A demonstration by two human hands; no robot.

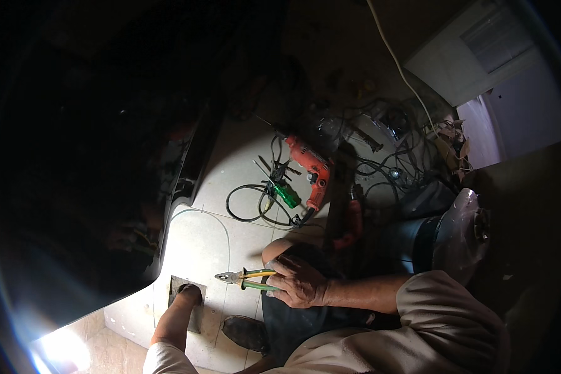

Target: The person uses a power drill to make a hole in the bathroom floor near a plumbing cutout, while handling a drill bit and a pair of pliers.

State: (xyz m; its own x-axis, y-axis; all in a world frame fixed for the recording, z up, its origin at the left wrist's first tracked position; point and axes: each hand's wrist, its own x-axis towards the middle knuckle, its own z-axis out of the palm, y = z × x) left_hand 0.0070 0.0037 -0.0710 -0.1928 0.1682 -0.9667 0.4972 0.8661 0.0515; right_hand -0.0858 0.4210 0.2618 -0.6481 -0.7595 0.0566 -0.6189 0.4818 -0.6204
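Observation:
In my right hand is a pair of combination pliers with green and yellow handles. My fingers wrap round the handle ends, and the metal jaws point left toward the lit floor. My left hand reaches down into a square opening in the tiled floor. Its fingers are hidden inside, so I cannot tell whether they hold anything. A thin wire curves over the tiles just beyond the opening.
A red power drill with a black cord lies ahead, beside a green-handled screwdriver. Tangled cables spread to its right. A large dark glossy panel fills the left side. A wrapped cylinder is at the right.

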